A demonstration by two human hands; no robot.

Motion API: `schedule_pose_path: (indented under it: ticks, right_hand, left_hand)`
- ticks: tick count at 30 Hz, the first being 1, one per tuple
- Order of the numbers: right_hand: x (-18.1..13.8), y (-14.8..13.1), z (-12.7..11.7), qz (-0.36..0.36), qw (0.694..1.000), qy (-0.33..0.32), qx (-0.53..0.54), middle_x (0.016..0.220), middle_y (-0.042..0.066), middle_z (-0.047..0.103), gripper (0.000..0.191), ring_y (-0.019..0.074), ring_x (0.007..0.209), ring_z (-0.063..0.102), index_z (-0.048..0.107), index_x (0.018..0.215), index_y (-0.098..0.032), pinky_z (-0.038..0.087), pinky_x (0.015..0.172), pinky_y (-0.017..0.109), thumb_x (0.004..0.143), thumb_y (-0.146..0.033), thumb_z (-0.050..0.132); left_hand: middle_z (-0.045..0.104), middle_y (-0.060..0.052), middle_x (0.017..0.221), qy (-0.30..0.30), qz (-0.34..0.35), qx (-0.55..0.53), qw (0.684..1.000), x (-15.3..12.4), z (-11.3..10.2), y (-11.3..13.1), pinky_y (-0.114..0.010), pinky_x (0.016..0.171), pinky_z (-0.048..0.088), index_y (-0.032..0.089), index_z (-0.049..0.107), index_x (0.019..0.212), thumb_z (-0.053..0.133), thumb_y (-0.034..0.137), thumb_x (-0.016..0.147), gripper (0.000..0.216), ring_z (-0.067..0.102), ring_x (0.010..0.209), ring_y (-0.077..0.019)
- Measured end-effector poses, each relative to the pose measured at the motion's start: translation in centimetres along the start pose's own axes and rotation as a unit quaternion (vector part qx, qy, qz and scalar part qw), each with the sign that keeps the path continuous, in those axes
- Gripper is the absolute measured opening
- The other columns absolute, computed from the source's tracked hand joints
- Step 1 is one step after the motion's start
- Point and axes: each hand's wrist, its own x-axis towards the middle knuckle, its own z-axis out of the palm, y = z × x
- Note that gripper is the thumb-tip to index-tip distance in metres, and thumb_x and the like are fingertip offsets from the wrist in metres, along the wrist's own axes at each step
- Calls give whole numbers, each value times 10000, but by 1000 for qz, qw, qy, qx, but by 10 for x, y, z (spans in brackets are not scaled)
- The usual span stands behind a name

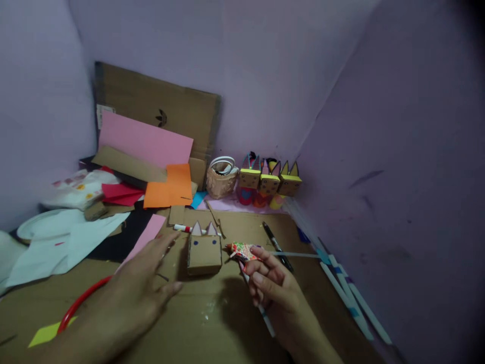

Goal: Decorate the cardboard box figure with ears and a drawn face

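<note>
A small cardboard box head (204, 255) with two pointed ears and two dark dot eyes stands upright between my hands. My left hand (142, 283) is open beside it on the left, fingers spread, holding nothing. My right hand (275, 283) is raised at the right, fingers loosely curled with the thumb apart, and nothing shows in its grasp. Just behind those fingers is a floral-patterned glue gun (242, 249), its nozzle toward the box and a translucent glue stick (299, 255) out of its back. The hand partly covers it. A thin white stick (266, 321) passes beneath the right hand.
A black marker (276, 245) and a red-and-white marker (182, 228) lie nearby. Three finished cat-eared box figures (270, 183) and a woven basket (221, 183) stand behind. Coloured paper (168, 189) piles up left, near a red curved piece (85, 298). Several glue sticks (343, 290) lie right.
</note>
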Motion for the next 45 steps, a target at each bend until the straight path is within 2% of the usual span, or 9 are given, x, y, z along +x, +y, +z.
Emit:
schedule_pose_path:
  ticks: [4, 9, 17, 26, 29, 32, 35, 42, 45]
  right_hand:
    - [2, -1, 1, 27, 1000, -13, 2, 751, -14, 650, 501, 59, 492, 546, 652, 1016, -178, 420, 406, 145, 585, -285, 884]
    - [9, -4, 10, 31, 999, -17, -12, 726, -6, 650, 442, 70, 480, 557, 661, 984, -164, 411, 387, 148, 625, -322, 863]
    - [15, -3, 30, 33, 997, -23, -60, 735, -9, 646, 416, 66, 486, 555, 651, 998, -174, 418, 419, 160, 681, -375, 828]
    - [13, 12, 9, -39, 972, -18, -229, 809, 37, 663, 290, 117, 571, 586, 669, 1054, -225, 474, 509, 222, 850, -431, 653]
    - [8, 17, 8, -196, 891, 6, -411, 899, 62, 670, 279, 169, 722, 631, 672, 1118, -264, 509, 622, 269, 922, -409, 537]
    - [6, 21, 9, -350, 712, -33, -608, 960, 89, 644, 384, 205, 795, 632, 607, 1262, -269, 503, 606, 283, 947, -435, 462]
    - [8, 25, 8, -382, 569, -75, -724, 892, 89, 633, 403, 203, 721, 604, 582, 1291, -235, 474, 526, 269, 956, -411, 443]
    - [15, 20, -1, -436, 489, -102, -749, 815, 38, 663, 328, 168, 672, 554, 594, 1226, -235, 410, 587, 274, 929, -140, 490]
    - [15, 14, -2, -449, 479, -126, -744, 799, 30, 690, 282, 156, 659, 565, 631, 1154, -211, 386, 603, 280, 938, -119, 475]
  left_hand:
    - [469, -134, 1441, -65, -1, -4, 998, 17, 28, 3, -560, 1088, 356, 222, 319, 1442, 649, 209, 666, 843, 421, 1335, -349]
    - [453, -169, 1438, -28, -10, -6, 1000, 20, 50, -8, -579, 1071, 373, 196, 259, 1450, 663, 182, 683, 867, 407, 1342, -361]
    - [541, -126, 1334, -7, -16, -79, 997, 23, 62, -19, -607, 1038, 372, 239, 303, 1407, 657, 210, 682, 808, 460, 1274, -365]
    - [519, -87, 1280, -47, -10, -119, 992, 14, 58, -9, -551, 1020, 398, 286, 409, 1251, 674, 192, 712, 608, 484, 1217, -314]
    - [501, -77, 1307, -45, -22, -110, 993, 8, 60, -6, -557, 1030, 387, 304, 386, 1241, 676, 186, 703, 622, 467, 1239, -315]
    - [509, -58, 1309, -45, -39, -82, 995, 3, 63, -4, -573, 1018, 395, 345, 346, 1259, 680, 188, 689, 679, 478, 1232, -321]
    - [530, -59, 1283, -43, -43, -65, 996, 0, 63, -4, -583, 976, 431, 357, 327, 1246, 654, 178, 687, 671, 511, 1194, -330]
    - [581, -69, 1203, -33, -21, -56, 998, 1, 61, -2, -561, 925, 470, 329, 367, 1229, 646, 187, 689, 623, 558, 1131, -336]
    - [599, -63, 1171, -38, -23, -61, 997, 4, 60, -2, -548, 921, 468, 311, 406, 1203, 656, 197, 682, 589, 567, 1113, -330]
